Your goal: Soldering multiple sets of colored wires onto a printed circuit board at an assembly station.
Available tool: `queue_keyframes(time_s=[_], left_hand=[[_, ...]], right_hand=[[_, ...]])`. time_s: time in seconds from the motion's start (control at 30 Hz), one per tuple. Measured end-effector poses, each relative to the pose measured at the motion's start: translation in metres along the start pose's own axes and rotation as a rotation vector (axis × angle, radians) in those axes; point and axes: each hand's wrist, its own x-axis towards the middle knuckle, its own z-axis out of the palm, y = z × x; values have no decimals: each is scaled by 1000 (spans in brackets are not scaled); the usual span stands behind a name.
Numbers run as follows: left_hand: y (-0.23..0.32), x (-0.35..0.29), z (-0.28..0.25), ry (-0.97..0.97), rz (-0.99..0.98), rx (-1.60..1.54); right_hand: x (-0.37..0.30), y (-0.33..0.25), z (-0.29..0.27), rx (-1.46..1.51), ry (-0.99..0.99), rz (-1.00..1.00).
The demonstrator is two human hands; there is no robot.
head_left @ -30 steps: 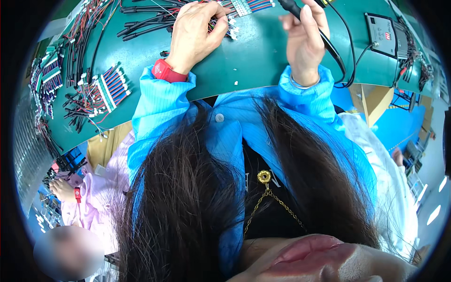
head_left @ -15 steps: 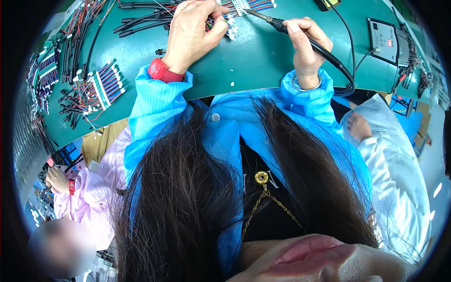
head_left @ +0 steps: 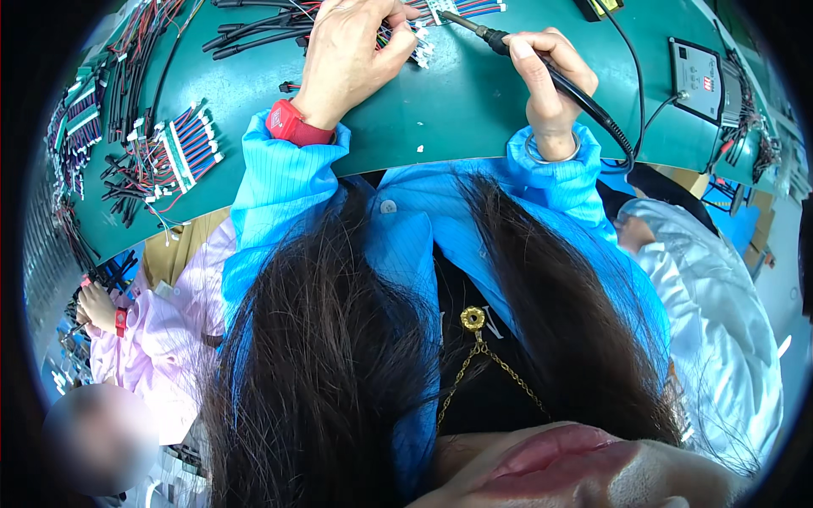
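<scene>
My right hand (head_left: 555, 80) grips a soldering iron (head_left: 493, 39) with a black handle and cable. Its metal tip points up and left and meets a small white-and-green circuit board strip (head_left: 440, 12) at the top edge, as far as I can see. Coloured wires (head_left: 481, 10) with white plugs run out from the board's right side. My left hand (head_left: 357, 52), wearing a red wrist strap (head_left: 295, 124), is closed in a pinch just left of the board, over wires with white connectors (head_left: 421, 52). Whatever lies between its fingertips is hidden.
Black sleeved cables (head_left: 254, 35) lie left of my left hand. A wired board panel (head_left: 179, 158) and more wire bundles (head_left: 129, 93) sit further left on the green table (head_left: 457, 118). A control box (head_left: 697, 80) stands right. Co-workers sit on both sides, one in a pink sleeve (head_left: 161, 326).
The soldering iron and my right hand have shifted very slightly left. My left hand keeps its place beside the board. The co-worker in white on the right has moved an arm.
</scene>
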Motion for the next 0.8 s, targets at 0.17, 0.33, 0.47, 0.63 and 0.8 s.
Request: queue_keyframes(time_s=[0.17, 0.33, 0.47, 0.63, 0.8], left_hand=[[0, 0, -1, -6, -5, 13], [4, 4, -3, -19, -17, 18], [-1, 1, 0, -16, -1, 18], [-2, -1, 0, -4, -6, 16], [-1, 2, 2, -11, 14, 7]], right_hand=[[1, 1, 0, -15, -18, -15], [0, 2, 1, -3, -5, 30], [0, 3, 0, -13, -11, 50], [2, 2, 0, -1, -21, 65], [2, 0, -3, -12, -26, 44]])
